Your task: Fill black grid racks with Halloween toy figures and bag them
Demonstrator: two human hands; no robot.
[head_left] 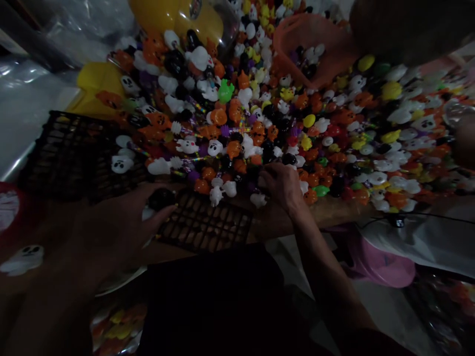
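Observation:
In the head view, my left hand (122,217) is closed around a small black round toy (162,199), with something white showing under it. The left hand is above the front edge of the table, beside a black grid tray (210,220). My right hand (282,183) reaches to the near edge of a big pile of small plastic toys (237,148). Its fingers are curled together, and what they pinch is hidden. Close to it lie a white ghost toy (258,200) and several orange pumpkin toys (311,178).
Another black grid tray (67,148) lies at the left. An orange basket (319,29) and a yellow tub (163,15) sit in the pile at the back. A white ghost toy (24,259) is at the near left. Below right is a pink stool (386,264).

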